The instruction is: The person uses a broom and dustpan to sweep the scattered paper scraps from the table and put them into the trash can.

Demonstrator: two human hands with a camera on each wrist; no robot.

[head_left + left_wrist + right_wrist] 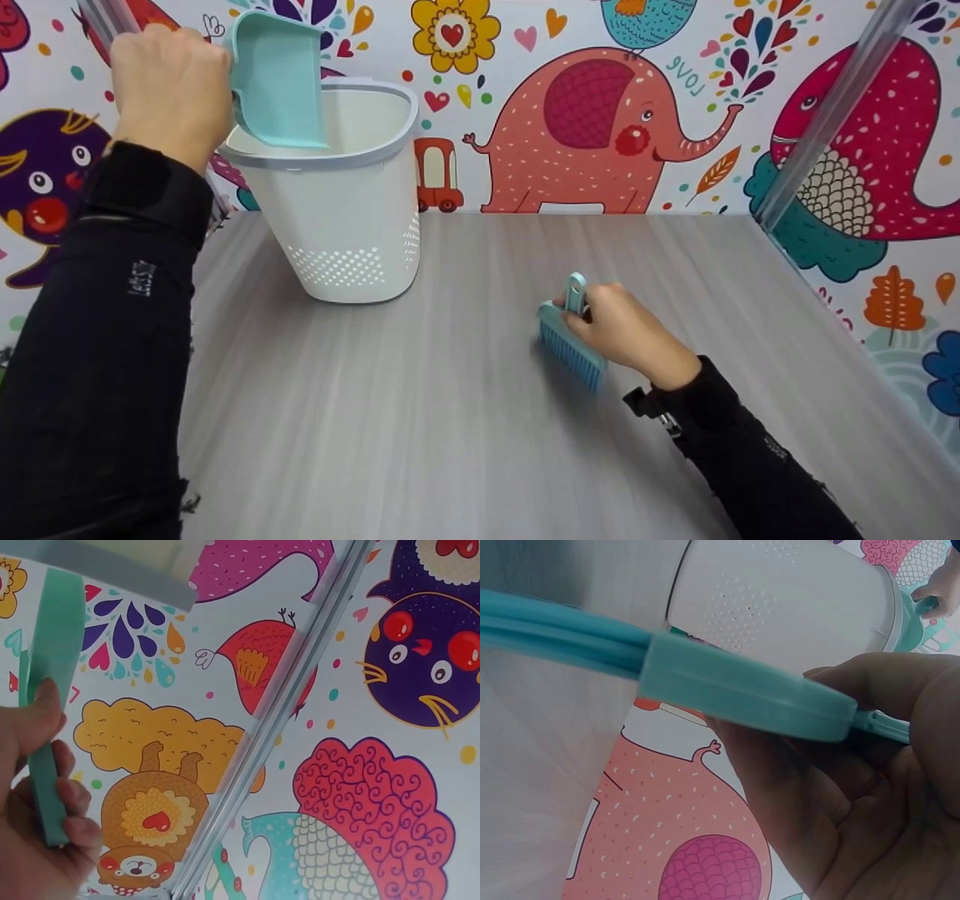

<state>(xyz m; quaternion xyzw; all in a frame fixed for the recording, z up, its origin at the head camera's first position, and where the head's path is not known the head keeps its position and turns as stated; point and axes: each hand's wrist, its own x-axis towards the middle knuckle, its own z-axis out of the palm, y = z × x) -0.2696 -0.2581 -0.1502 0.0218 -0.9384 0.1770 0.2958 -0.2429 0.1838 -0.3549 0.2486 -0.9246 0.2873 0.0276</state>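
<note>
A teal dustpan (279, 82) is tipped on its side over the mouth of a white bin (345, 202). My left hand (172, 94) grips the dustpan's handle; in the left wrist view, fingers and thumb curl round that handle (46, 799). Low over the table, my right hand (619, 326) holds a teal brush (570, 345) by its handle, bristles facing down and toward the front. From the right wrist, the brush head (742, 694) crosses the view, with the thumb and fingers round its handle end. Whether the bristles touch the table cannot be told.
The bin stands at the back left of a grey wood-grain table (450, 420). Behind rises a wall panel (585, 142) printed with cartoon animals. Clear corner strips (832, 112) run up at both back corners.
</note>
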